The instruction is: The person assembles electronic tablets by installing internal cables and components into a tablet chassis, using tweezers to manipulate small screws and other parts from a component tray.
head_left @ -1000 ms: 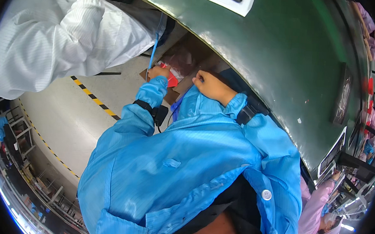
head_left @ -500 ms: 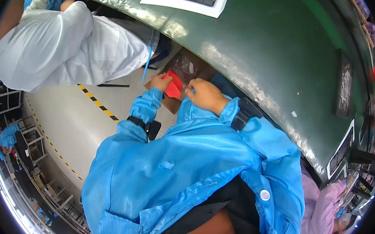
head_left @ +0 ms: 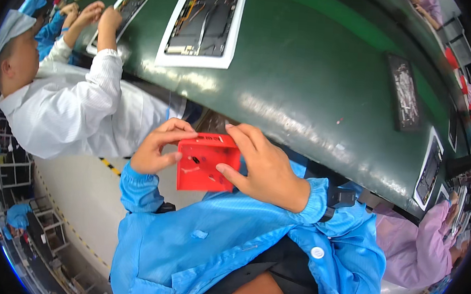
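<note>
A small red open box point(head_left: 206, 183), with a few small bits inside, one of them dark, is held between my two hands in front of my lap. My left hand point(head_left: 155, 147) grips its left side, fingers over the upper edge and thumb by the near left part. On the opposite side my right hand point(head_left: 271, 174) clasps it, fingers along the upper right corner and thumb over the opening. Both sleeves are blue. Beyond the box runs the front edge of the green table point(head_left: 307, 75).
On the table, a black device with exposed cables point(head_left: 206, 26) lies on a white sheet. A dark tray of small pieces point(head_left: 404, 94) and another device point(head_left: 428, 170) are at right. A white-clad co-worker point(head_left: 73, 101) sits at left; a pink sleeve point(head_left: 413, 244) shows at right.
The red box has come up from beside the table, nearer to me. My right hand has joined my left on it. The co-worker's hands now show at a device on the table.
</note>
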`<state>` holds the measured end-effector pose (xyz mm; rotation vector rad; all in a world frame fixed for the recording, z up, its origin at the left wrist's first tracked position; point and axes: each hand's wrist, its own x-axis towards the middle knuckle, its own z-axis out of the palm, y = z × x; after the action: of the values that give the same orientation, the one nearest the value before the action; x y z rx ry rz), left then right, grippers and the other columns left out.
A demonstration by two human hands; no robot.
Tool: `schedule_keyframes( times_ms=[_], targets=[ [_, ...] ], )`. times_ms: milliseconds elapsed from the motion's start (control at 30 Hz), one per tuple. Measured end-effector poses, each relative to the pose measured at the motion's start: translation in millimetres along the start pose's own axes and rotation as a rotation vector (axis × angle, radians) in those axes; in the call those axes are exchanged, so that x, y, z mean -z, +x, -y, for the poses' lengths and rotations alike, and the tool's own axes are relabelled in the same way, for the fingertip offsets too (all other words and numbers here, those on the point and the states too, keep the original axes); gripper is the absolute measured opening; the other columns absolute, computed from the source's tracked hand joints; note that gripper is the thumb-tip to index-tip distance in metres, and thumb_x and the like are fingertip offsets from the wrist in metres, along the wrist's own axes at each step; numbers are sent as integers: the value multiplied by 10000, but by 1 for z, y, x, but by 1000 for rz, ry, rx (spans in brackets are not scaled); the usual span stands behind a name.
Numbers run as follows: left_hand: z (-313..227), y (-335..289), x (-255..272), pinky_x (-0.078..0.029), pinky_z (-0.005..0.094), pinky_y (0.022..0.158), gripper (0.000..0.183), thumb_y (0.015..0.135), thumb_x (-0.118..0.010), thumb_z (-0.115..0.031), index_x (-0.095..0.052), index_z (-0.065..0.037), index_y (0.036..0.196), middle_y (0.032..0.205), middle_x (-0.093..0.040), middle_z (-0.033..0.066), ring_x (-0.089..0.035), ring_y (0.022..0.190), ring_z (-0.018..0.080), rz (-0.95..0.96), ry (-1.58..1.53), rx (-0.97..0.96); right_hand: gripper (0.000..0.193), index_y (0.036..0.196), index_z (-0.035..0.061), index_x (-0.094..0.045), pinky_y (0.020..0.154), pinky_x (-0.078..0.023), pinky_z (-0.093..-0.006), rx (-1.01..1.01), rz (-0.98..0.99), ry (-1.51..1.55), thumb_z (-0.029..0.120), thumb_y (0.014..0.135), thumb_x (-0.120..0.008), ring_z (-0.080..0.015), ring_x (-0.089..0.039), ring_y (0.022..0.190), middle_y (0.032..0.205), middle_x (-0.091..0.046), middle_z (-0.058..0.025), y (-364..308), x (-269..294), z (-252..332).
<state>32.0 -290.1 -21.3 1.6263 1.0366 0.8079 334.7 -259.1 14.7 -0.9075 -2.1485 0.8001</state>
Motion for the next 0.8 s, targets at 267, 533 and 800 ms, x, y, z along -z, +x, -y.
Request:
schedule_keyframes(
  times_ms=[267,533,800],
  targets=[
    [-42,147,-27,-457,381,1092,401,1036,-631,-176,-646,13,1389,1345,-593,152,-564,1310,265,-154,-418,-76,214,1102,31,-776,744,-536,-382,-94,-105,-29,199,981,-723,-284,-670,842,910,-657,-147,70,99,-57],
    [-53,183,-75,-479,429,1127,329,958,-553,116,-687,4,1236,1456,-536,156,-559,1344,291,-622,-12,-368,355,1060,30,-805,790,-557,-425,-334,-125,-223,359,949,-729,-310,-735,830,873,-754,-181,233,154,-202],
    [-69,213,-121,-405,467,1179,404,826,-555,106,-720,-9,1176,1440,-543,183,-548,1351,358,-146,241,-267,535,1085,26,-782,853,-576,-480,-237,-111,-237,505,847,-759,-397,-735,955,970,-762,-222,279,135,-257]
  ],
)
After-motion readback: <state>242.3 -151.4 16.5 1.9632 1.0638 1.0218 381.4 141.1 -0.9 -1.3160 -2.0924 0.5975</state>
